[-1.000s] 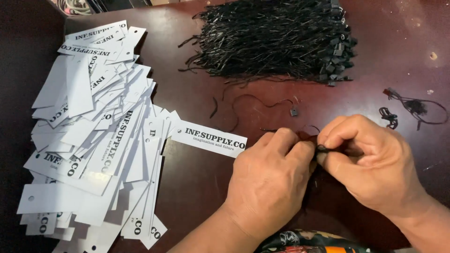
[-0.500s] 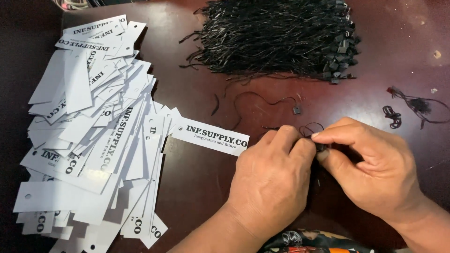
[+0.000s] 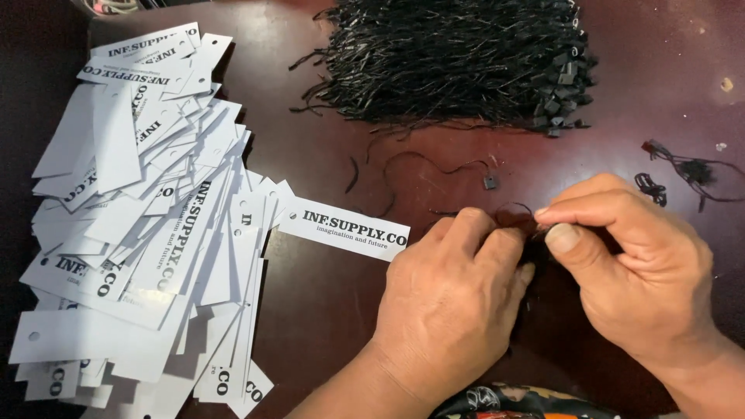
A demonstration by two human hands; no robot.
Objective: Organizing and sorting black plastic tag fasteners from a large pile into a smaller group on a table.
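Head view: a dark reddish-brown worktop (image 3: 326,326) with a dull sheen fills nearly the whole picture; small pale chips and scuffs mark it at the far right. Nothing of the room shows beyond its edges, apart from a dark strip along the left.

On the left lies a loose heap of white tags (image 3: 140,225), long paper strips with black print and a punched hole at one end, overlapping at all angles from far to near. One tag (image 3: 345,230) lies apart from the heap, just right of it, its right end touching the left hand.

At the far middle sits a thick bundle of black strings (image 3: 450,58) with small black clasps gathered at its right end. A single loose string (image 3: 442,167) curls on the worktop between the bundle and the hands. At the far right are a few tangled string scraps (image 3: 687,171).

Near the middle, the left hand (image 3: 450,302) rests knuckles up, fingers curled together on a thin black string (image 3: 521,209). The right hand (image 3: 636,264) meets it, thumb and forefinger pinched on the same string's end. A patterned cloth (image 3: 512,403) shows at the near edge.
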